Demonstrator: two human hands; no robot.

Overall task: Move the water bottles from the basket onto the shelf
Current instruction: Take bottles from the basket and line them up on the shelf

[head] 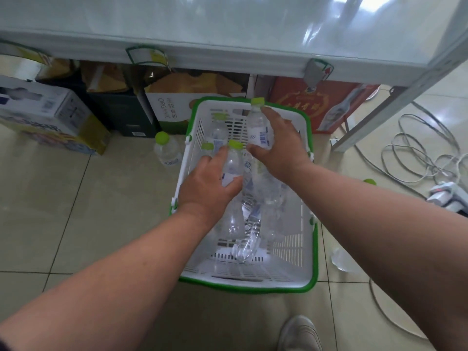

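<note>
While basket (307, 252) sits frame centre, left hand (205, 188) grips one bottle (234, 163) inside; right hand (281, 145) clasps another bottle (258, 122), raised above rim.

Legible text: the word "ORGANIC", printed sideways on the white carton (174, 107) just behind the basket (307, 282), at its far left corner. Gold characters on the red box (314, 102) beyond the basket's far right corner, and the bottle labels, are unreadable.
</note>
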